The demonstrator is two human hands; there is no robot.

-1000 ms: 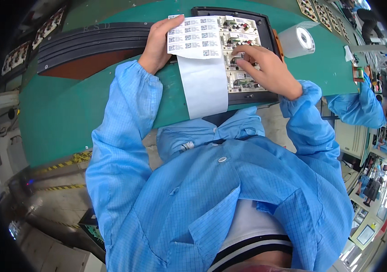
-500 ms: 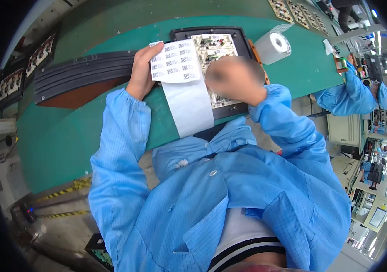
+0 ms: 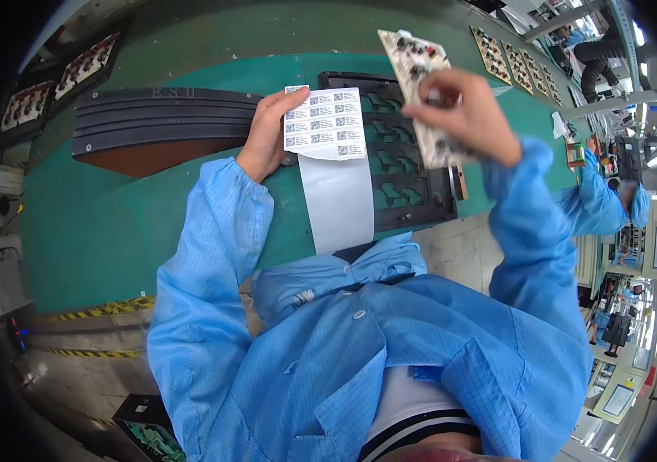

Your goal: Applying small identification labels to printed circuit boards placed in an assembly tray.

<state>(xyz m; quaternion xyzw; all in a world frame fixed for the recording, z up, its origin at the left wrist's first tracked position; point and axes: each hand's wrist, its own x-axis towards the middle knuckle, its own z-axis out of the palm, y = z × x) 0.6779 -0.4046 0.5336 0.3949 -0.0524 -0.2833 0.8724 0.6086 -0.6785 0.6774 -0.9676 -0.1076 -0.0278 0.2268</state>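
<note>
My left hand pinches the left edge of a white sheet of printed labels, with the thumb on top. From this sheet a bare whitish backing strip hangs toward the table's near edge. To the right, my right hand grips a long cream circuit board panel with several small parts on it. The panel is tilted and raised over a black slotted tray. The tray's cut-outs show bare, while the label sheet and strip cover its left side.
A stack of black trays stands left on the green mat. More board panels lie at the far left and far right. A co-worker's blue sleeve shows at the right. A bin with green contents sits low at left.
My right hand has lifted the circuit board panel out of the black tray, up and to the right. The label sheet stays in my left hand. The whole view has shifted slightly.
</note>
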